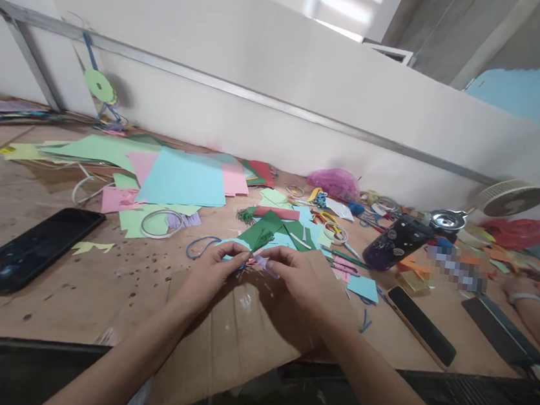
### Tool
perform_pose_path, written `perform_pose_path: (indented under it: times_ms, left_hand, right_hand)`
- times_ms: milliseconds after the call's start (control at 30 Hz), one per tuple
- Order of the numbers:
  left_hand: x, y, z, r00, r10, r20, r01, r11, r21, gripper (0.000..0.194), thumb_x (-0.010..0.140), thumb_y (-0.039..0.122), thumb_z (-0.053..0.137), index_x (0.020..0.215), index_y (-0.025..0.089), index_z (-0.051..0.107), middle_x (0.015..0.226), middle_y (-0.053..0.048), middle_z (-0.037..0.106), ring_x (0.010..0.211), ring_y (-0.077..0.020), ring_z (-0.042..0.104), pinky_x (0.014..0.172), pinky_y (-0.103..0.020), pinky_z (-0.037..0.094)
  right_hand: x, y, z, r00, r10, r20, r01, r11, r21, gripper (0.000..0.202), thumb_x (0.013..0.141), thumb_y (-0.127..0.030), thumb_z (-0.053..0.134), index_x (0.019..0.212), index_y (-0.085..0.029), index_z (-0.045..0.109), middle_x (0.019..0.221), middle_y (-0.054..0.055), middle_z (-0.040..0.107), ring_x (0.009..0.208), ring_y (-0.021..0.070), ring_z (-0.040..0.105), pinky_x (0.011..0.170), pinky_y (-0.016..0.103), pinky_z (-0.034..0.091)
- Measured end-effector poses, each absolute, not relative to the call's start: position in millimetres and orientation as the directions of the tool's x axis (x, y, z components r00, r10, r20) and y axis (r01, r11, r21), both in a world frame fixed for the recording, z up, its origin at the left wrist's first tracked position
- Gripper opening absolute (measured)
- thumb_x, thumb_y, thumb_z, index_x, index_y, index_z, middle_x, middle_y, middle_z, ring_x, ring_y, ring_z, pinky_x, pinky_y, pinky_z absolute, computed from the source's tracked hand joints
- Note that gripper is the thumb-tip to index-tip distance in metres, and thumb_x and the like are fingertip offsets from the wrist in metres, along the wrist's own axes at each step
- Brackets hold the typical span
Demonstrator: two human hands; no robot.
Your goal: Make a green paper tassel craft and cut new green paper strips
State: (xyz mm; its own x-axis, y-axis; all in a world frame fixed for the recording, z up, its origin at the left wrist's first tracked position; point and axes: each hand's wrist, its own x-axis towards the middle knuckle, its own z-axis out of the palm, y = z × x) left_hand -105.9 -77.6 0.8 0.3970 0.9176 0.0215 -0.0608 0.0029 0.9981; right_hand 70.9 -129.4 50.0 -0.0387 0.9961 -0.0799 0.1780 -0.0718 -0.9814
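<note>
My left hand [224,263] is closed, thumb and fingers pinching a green fringed paper sprig [262,239] that points up and away. Close beside it, my right hand [298,274] pinches a small lavender paper piece [267,264]. The fingertips of both hands nearly meet, and what lies between them is partly hidden. Beneath them is a sheet of brown cardboard [213,358] at the table's front edge. Just beyond the hands lie dark green paper [252,230] and a red paper roll [276,213] with a green fringed end.
Coloured paper sheets [185,180] are stacked behind on the left. A tablet [25,249] lies at the left, a phone [422,325] at the right. A dark tumbler [395,243] and a fan [514,199] stand right. Another person's hand [532,297] is at the far right.
</note>
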Motion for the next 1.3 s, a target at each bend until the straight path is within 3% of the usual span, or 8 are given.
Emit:
perform_pose_path:
  times_ms: [167, 300, 567, 833, 1300]
  left_hand:
    - [-105.9, -77.1, -0.8, 0.383, 0.922, 0.047, -0.028, -0.039, 0.999, 0.028, 0.081, 0.046, 0.067, 0.080, 0.018, 0.068, 0.078, -0.002, 0.066, 0.072, -0.0174, 0.059, 0.067, -0.027, 0.045]
    - [-106.1, -77.7, 0.2, 0.389, 0.919, 0.067, -0.018, -0.066, 0.998, 0.027, 0.082, 0.045, 0.065, 0.080, 0.018, 0.067, 0.078, -0.002, 0.067, 0.074, -0.0178, 0.059, 0.069, -0.027, 0.044]
    - [-105.0, -81.7, 6.6, 0.382, 0.921, 0.070, -0.023, -0.067, 0.998, 0.027, 0.083, 0.045, 0.064, 0.078, 0.019, 0.067, 0.075, -0.001, 0.064, 0.072, -0.0169, 0.057, 0.068, -0.026, 0.042]
    - [-106.6, -77.0, 1.1, 0.366, 0.928, 0.075, 0.060, -0.104, 0.993, 0.027, 0.083, 0.045, 0.064, 0.078, 0.019, 0.069, 0.077, -0.002, 0.067, 0.076, -0.0191, 0.058, 0.073, -0.028, 0.042]
    - [-106.2, -75.7, -0.5, 0.348, 0.936, 0.051, 0.080, -0.084, 0.993, 0.032, 0.081, 0.048, 0.065, 0.078, 0.017, 0.071, 0.077, -0.004, 0.069, 0.074, -0.0198, 0.059, 0.070, -0.029, 0.043]
  right_hand:
    - [65.6, -128.1, 46.5, -0.009, 0.998, -0.068, 0.098, -0.066, -0.993, 0.008, 0.079, -0.021, 0.063, 0.083, -0.024, 0.070, 0.089, 0.002, 0.072, 0.093, 0.0212, 0.066, 0.085, 0.034, 0.050]
    - [63.6, -126.4, 37.4, 0.016, 0.993, -0.114, -0.090, -0.112, -0.990, 0.009, 0.074, -0.023, 0.069, 0.083, -0.022, 0.069, 0.084, 0.002, 0.070, 0.081, 0.0194, 0.065, 0.080, 0.033, 0.050]
    - [65.9, -120.2, 19.3, -0.015, 0.986, -0.167, -0.314, -0.163, -0.935, 0.022, 0.064, -0.027, 0.078, 0.082, -0.021, 0.068, 0.081, 0.002, 0.070, 0.074, 0.0169, 0.063, 0.073, 0.030, 0.050]
    - [68.1, -118.6, 15.1, -0.032, 0.987, -0.160, -0.337, -0.162, -0.928, 0.021, 0.065, -0.026, 0.078, 0.083, -0.021, 0.068, 0.076, 0.000, 0.069, 0.069, 0.0156, 0.061, 0.068, 0.028, 0.048]
    - [67.3, -119.8, 13.8, -0.059, 0.990, -0.130, -0.260, -0.141, -0.955, 0.018, 0.067, -0.026, 0.076, 0.083, -0.022, 0.071, 0.083, 0.002, 0.069, 0.078, 0.0184, 0.062, 0.079, 0.034, 0.049]
